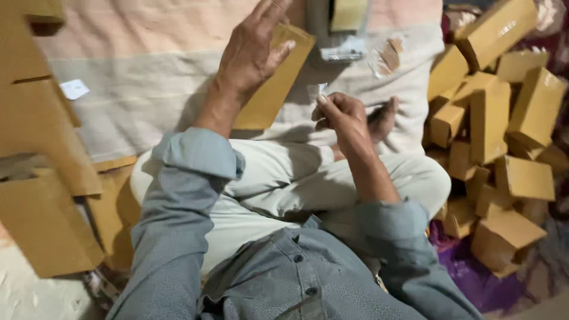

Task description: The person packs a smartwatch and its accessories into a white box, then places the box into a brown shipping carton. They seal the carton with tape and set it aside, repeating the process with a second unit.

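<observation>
I sit cross-legged on a pale cloth (136, 89) and look down at my lap. My left hand (252, 50) is raised and grips a flat brown cardboard box (275, 83) by its upper end; the box slants down toward my knee. My right hand (341, 115) is lower, near my foot, with thumb and fingers pinched on a small white slip (317, 90). Both forearms come out of rolled grey-blue sleeves.
A heap of several small brown boxes (504, 130) lies to my right on a purple cloth (480, 278). Larger flat brown cardboard pieces (41, 178) are stacked at my left. Clear plastic wrappers (385, 56) and a white tag (74, 89) lie on the cloth ahead.
</observation>
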